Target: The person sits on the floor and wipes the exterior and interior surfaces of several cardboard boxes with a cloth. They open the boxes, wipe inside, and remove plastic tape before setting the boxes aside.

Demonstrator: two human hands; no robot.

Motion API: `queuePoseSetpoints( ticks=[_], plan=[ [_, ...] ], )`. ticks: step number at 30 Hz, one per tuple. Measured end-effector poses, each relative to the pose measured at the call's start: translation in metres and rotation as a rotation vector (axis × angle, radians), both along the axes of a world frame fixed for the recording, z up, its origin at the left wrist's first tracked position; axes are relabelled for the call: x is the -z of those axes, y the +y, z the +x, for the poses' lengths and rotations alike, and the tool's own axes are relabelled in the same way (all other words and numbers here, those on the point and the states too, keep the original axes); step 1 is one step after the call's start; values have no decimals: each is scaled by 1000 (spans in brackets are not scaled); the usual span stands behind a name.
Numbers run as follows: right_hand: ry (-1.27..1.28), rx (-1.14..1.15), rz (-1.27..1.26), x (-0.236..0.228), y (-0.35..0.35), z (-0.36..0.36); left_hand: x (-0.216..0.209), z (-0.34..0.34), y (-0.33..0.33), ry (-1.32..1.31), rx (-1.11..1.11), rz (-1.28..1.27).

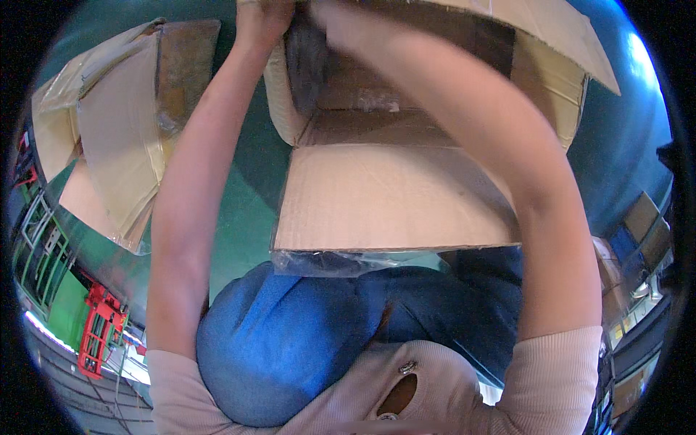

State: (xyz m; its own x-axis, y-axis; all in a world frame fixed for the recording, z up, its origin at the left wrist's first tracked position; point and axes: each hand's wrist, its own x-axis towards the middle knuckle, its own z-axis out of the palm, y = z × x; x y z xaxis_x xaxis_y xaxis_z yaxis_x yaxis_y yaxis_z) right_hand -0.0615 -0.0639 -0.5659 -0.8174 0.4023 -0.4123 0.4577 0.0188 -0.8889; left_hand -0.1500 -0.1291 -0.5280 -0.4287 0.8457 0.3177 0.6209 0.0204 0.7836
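Note:
A large open cardboard box (399, 196) lies in front of me, its near flap folded out toward my lap. Clear tape hangs from that flap's front edge. My left hand (264, 25) is at the box's far left corner, at the top of the view; its fingers are hidden. Reaching across the box opening, my right arm ends with my right hand (326, 18) close to the left one. Motion and the picture's edge blur and cut off its fingers. Inside, the box is brown and shaded, with a shiny strip of tape (380, 100).
On the green floor (250, 225) to the left lies another cardboard box (119, 123), partly flattened, with tape on it. Farther left stand red metal equipment (100, 326) and green rails. More cardboard (641, 217) is at the right rim. My blue-clad legs (283, 333) are close to the near flap.

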Motion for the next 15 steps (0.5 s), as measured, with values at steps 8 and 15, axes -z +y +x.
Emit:
queuePoseSetpoints(
  ticks=[8,15],
  plan=[
    [-270,-339,103,-51,-17,53,-7,15,-2,-216,-98,39],
    [-355,-669,3,-84,2,99,-37,-11,18,270,-221,-39]
  ],
)
